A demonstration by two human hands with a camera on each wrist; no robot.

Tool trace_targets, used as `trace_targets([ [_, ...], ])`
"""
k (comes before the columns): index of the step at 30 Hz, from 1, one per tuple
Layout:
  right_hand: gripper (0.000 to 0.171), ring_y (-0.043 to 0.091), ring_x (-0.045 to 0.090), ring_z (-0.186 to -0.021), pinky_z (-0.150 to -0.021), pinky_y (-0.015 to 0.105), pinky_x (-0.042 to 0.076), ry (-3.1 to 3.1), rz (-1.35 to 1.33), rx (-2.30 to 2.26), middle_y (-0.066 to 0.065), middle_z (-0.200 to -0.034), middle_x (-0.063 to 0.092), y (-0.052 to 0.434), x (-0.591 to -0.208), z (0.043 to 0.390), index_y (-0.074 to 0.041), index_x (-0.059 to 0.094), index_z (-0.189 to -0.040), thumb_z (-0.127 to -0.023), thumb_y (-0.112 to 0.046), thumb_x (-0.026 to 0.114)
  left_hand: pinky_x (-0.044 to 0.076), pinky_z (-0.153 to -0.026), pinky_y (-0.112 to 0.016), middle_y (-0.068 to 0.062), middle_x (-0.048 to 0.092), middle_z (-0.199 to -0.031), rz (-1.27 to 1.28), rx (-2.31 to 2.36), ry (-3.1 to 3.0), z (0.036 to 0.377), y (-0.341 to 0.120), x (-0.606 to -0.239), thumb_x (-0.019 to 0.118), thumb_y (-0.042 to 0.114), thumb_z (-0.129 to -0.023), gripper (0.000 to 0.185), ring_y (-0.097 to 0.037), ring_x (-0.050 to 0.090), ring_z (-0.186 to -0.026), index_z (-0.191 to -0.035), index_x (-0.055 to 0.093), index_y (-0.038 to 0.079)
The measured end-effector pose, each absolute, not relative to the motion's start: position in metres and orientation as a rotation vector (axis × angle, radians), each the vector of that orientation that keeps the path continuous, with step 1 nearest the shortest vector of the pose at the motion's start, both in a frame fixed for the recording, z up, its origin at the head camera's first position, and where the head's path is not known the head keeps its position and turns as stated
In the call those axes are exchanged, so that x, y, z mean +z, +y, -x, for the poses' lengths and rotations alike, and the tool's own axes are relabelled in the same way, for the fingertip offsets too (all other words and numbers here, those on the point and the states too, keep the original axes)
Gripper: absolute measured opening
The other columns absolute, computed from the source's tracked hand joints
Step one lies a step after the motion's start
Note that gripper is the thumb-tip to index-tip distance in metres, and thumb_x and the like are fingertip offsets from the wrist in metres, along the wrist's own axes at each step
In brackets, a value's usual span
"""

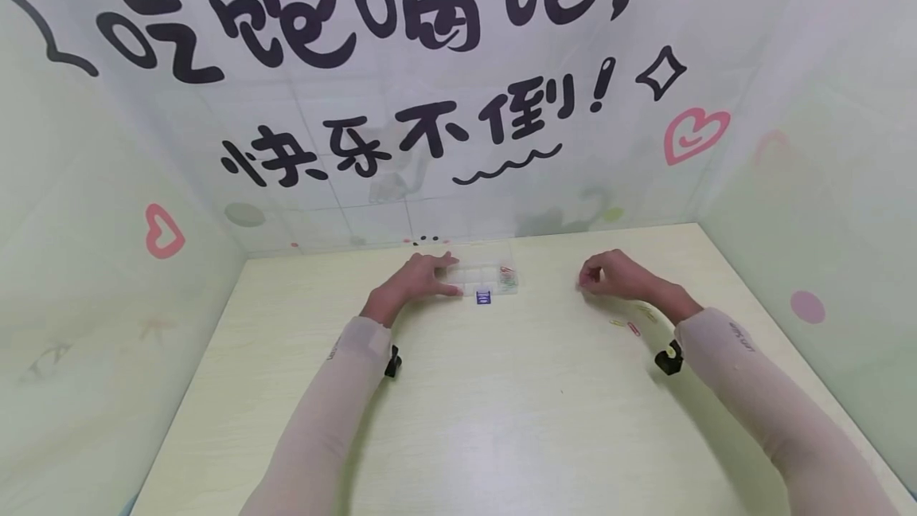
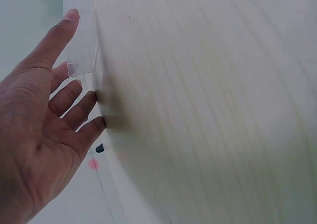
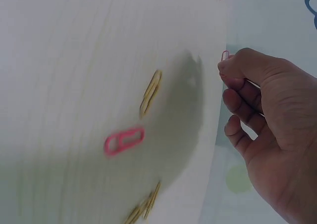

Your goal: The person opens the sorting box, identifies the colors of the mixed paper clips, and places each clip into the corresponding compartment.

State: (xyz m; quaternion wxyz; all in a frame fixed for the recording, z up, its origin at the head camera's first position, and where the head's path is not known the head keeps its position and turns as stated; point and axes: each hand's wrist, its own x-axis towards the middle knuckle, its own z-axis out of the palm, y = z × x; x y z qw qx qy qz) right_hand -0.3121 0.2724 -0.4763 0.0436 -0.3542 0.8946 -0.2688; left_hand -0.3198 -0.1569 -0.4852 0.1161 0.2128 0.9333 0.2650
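Note:
A clear compartment box (image 1: 469,277) stands near the back of the table, with red and green paper clips (image 1: 507,277) in its right end. My left hand (image 1: 423,275) rests at the box's left end, its thumb along the front and the fingers behind, loosely spread. In the left wrist view the thumb (image 2: 62,35) lies against the clear plastic. To the right of the box, my right hand (image 1: 616,274) is held above the table. Between thumb and forefinger it pinches a red paper clip (image 3: 225,55), whose loop sticks out past the fingertips.
Under the right forearm lie a pink-red paper clip (image 3: 124,140), a yellow paper clip (image 3: 150,92) and several more yellow clips (image 3: 143,206). A small blue label (image 1: 483,297) shows at the box's front. A printed curtain (image 1: 430,205) borders the table's back edge.

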Motion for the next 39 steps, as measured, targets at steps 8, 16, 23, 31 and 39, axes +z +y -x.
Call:
trace_targets([
  [8, 0.011, 0.013, 0.06, -0.079, -0.074, 0.036, 0.055, 2.725, 1.09, -0.877, -0.004, -0.084, 0.071, 0.232, -0.469, 0.317, -0.007, 0.076, -0.089, -0.088, 0.004, 0.074, 0.029, -0.129, -0.046, -0.017, 0.042, -0.163, -0.649, 0.778, 2.739, 0.321, -0.158, -0.487, 0.086, 0.042, -0.088, 0.081, -0.033, 0.032, -0.157, -0.154, 0.055, 0.007],
  [16, 0.01, 0.02, 0.062, -0.084, -0.08, 0.049, 0.057, 2.737, 1.131, -0.919, 0.009, -0.09, 0.074, 0.188, -0.459, 0.323, -0.002, 0.077, -0.094, -0.09, 0.005, 0.072, 0.029, -0.129, -0.046, -0.017, 0.042, -0.163, -0.646, 0.777, 2.74, 0.322, -0.158, -0.487, 0.087, 0.042, -0.088, 0.081, -0.033, 0.032, -0.157, -0.154, 0.055, 0.007],
  [23, 0.009, 0.019, 0.063, -0.086, -0.081, 0.038, 0.056, 2.771, 1.102, -0.909, 0.009, -0.091, 0.075, 0.158, -0.459, 0.329, -0.004, 0.078, -0.095, -0.091, 0.002, 0.073, 0.029, -0.129, -0.047, -0.017, 0.04, -0.164, -0.638, 0.749, 2.738, 0.321, -0.157, -0.486, 0.086, 0.042, -0.089, 0.081, -0.035, 0.032, -0.157, -0.155, 0.054, 0.008],
  [31, 0.006, 0.021, 0.065, -0.088, -0.086, 0.039, 0.057, 2.79, 1.03, -0.882, 0.005, -0.094, 0.075, 0.13, -0.461, 0.334, -0.004, 0.078, -0.099, -0.092, -0.004, 0.078, 0.03, -0.129, -0.045, -0.015, 0.04, -0.164, -0.62, 0.767, 2.736, 0.321, -0.157, -0.486, 0.087, 0.041, -0.088, 0.08, -0.033, 0.032, -0.157, -0.154, 0.055, 0.008],
  [39, 0.01, 0.021, 0.067, -0.092, -0.091, 0.039, 0.059, 2.777, 1.031, -0.821, 0.007, -0.1, 0.077, 0.113, -0.466, 0.34, -0.004, 0.079, -0.103, -0.094, -0.002, 0.074, 0.031, -0.128, -0.046, -0.016, 0.041, -0.164, -0.624, 0.757, 2.742, 0.32, -0.157, -0.486, 0.086, 0.042, -0.089, 0.079, -0.034, 0.033, -0.157, -0.154, 0.055, 0.009],
])
